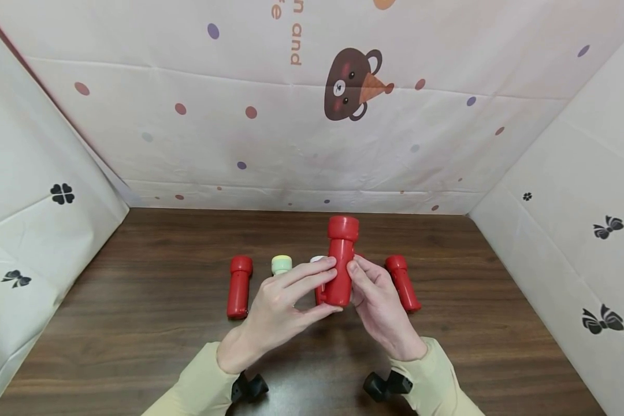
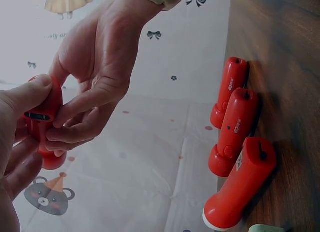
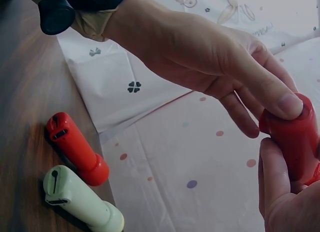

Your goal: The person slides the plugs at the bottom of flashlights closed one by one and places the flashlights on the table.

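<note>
A red flashlight (image 1: 339, 271) is held up over the table between both hands, wide head at the top in the head view. My left hand (image 1: 286, 303) grips it from the left, fingers along its body and thumb at its lower end. From the other side my right hand (image 1: 382, 303) holds it with thumb and curled fingers. In the right wrist view the right thumb presses on the red flashlight (image 3: 297, 147). The left wrist view shows a slot in the end of the flashlight (image 2: 46, 99).
More flashlights lie in a row behind the hands: a red one (image 1: 239, 289) at left, a pale green one (image 1: 281, 264), a red one with a white rim (image 2: 240, 184), another red one (image 2: 239, 127), and a red one (image 1: 403, 284) at right. Patterned cloth walls (image 1: 291, 144) enclose the wooden table (image 1: 135, 323).
</note>
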### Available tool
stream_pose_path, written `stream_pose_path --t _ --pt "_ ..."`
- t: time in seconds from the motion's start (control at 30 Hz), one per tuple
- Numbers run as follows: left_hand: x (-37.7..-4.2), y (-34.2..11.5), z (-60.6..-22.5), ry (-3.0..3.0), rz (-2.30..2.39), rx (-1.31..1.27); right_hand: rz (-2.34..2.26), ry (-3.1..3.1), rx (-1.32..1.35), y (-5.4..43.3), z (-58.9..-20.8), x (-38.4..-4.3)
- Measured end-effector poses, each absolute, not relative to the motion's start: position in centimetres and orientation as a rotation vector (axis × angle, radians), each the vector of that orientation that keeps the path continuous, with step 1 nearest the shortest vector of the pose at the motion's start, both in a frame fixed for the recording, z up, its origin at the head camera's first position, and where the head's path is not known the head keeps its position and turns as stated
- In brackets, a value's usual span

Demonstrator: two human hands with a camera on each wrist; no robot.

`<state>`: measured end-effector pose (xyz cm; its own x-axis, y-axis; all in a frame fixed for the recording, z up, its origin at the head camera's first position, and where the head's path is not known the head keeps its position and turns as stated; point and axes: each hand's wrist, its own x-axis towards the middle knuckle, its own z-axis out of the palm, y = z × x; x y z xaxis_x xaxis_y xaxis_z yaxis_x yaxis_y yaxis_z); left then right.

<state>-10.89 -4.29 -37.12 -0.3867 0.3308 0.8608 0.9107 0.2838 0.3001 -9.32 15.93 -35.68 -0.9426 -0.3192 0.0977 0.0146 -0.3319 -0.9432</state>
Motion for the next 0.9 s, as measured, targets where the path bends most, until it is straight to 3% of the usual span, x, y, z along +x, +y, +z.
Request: stream_pose_path --t 0.53,0.9 --pt "-11.7 -4.8 -37.7 -1.955 -1.234 -1.144 -2.208 2.047 -0.256 16.2 -35.8 -10.3" --pt "-11.9 -5.3 -37.4 -1.954 -1.385 -0.876 -1.939 2.491 -0.335 15.6 -36.4 -10.2"
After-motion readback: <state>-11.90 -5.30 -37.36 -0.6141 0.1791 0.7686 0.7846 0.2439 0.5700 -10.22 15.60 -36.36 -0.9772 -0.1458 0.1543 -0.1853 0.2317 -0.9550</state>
